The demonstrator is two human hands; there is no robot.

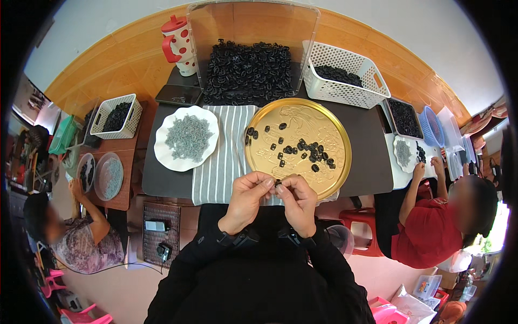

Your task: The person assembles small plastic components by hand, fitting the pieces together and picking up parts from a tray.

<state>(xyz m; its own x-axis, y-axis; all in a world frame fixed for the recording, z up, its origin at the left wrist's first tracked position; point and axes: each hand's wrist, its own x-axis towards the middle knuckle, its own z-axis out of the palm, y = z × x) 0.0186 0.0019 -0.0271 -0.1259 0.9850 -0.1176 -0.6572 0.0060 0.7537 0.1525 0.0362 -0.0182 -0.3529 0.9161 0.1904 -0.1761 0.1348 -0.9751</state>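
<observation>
My left hand (246,200) and my right hand (297,201) meet at the near edge of a round gold tray (259,116). Both are closed, thumbs and fingers pinching a small black plastic piece (278,183) between them; its exact kind is too small to make out. Several loose black oval pieces (314,168) lie scattered on the tray, most of them right of its middle. Left of the tray, a white scalloped plate (162,152) holds a heap of small grey-green parts (189,137). A grey-and-white striped cloth (218,181) lies between plate and tray, partly under the tray.
At the back stands a clear bin (197,48) of black pieces, with a white perforated basket (345,96) to its right. A phone (179,94) and a red-dotted tumbler (186,51) are at back left. People work at left (86,243) and right (431,227).
</observation>
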